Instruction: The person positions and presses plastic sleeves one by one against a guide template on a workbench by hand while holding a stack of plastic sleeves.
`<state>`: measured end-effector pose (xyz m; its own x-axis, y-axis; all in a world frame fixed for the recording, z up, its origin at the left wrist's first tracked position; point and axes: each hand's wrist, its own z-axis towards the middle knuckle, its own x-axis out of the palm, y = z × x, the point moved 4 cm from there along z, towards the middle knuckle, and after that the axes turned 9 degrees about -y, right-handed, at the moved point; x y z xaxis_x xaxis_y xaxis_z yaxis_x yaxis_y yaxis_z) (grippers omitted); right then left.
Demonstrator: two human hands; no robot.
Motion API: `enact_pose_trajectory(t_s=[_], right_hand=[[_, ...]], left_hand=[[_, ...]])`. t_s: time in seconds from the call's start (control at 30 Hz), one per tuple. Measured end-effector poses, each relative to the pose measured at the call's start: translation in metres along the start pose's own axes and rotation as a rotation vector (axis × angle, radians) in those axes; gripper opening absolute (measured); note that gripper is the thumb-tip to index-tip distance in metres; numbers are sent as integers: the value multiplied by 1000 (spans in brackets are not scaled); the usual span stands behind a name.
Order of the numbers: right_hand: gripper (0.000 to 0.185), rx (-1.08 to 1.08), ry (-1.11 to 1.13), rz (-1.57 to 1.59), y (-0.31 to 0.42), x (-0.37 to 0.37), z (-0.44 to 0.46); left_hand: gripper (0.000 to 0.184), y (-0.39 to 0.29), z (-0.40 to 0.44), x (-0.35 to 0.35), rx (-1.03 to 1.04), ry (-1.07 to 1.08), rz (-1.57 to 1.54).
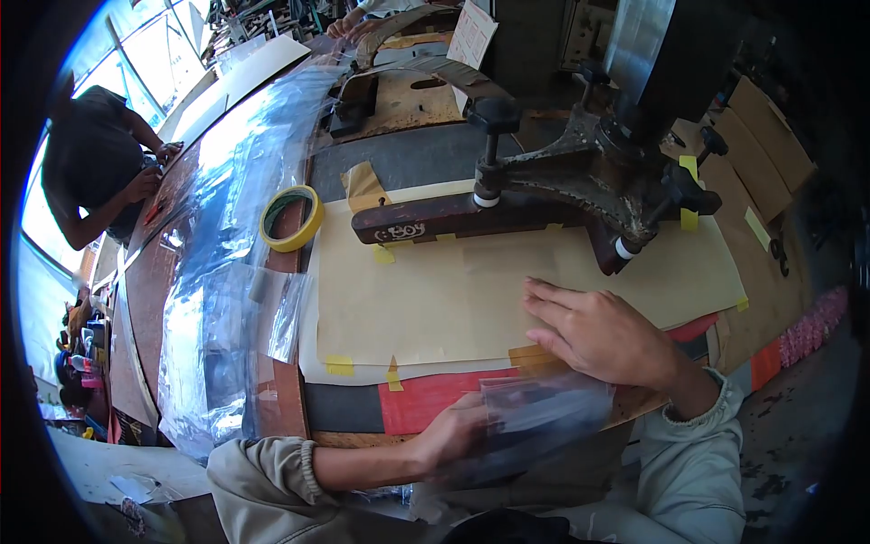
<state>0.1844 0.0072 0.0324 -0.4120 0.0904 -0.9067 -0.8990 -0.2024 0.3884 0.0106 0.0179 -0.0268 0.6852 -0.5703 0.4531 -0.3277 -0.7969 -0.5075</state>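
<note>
My left hand [453, 433] is at the near edge of the work surface, its fingers closed on a clear plastic sheet [548, 412] that is blurred by motion. My right hand [603, 335] lies with fingers stretched out on the tan paper [417, 299], above the plastic. Yellow tape pieces [340, 364] hold the paper's edges. Across the paper's far side lies a dark bar [435, 220], under a black metal clamp frame [580, 168] with knobs. A yellow tape roll [292, 218] stands left of the paper.
Clear plastic sheeting [213, 272] covers the left side. At the far left a person [95, 168] works at the table, and another person's hands [349, 27] show at the back. A metal column [639, 54] rises at the upper right, near cardboard [766, 150].
</note>
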Motion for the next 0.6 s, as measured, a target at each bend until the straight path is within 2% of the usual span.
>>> enact_pose_trajectory(t_s=[0.07, 0.2, 0.37, 0.6], right_hand=[[33, -36, -74, -60, -4, 10, 0], [32, -67, -118, -109, -4, 11, 2], [31, -48, -158, -82, -6, 12, 4], [32, 0, -83, -111, -9, 6, 11]], left_hand=[[41, -3, 0, 0, 40, 39, 88], [40, -2, 6, -1, -22, -1, -11], [39, -2, 10, -3, 28, 9, -62], [34, -21, 2, 6, 50, -13, -68]])
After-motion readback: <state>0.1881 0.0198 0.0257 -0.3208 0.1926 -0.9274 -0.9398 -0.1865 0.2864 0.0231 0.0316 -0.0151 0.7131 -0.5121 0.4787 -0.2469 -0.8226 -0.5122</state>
